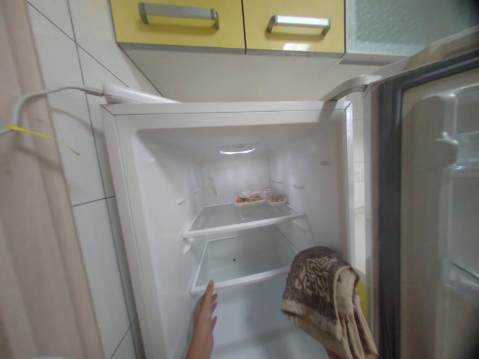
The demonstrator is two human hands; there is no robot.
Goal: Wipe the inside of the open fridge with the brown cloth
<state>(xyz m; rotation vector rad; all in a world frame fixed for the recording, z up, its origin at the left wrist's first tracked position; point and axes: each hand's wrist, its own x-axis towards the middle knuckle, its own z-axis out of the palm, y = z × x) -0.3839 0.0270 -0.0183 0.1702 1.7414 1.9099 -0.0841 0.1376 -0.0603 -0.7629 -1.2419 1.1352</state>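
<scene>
My left hand is at the front left of the lower glass shelf, fingers stretched out and holding nothing. Its thumb tip is by the white front rim; whether they touch I cannot tell. At the lower right, a folded brown and beige towel hangs over my right hand, which grips it from below and is almost wholly hidden. Both hands are at the opening of a white refrigerator. A small dark speck lies on the lower shelf.
Packs of food in film-covered trays sit at the back right of the upper shelf. The refrigerator door stands open on the right. Yellow cupboards hang above. A white cable runs along the tiled wall on the left.
</scene>
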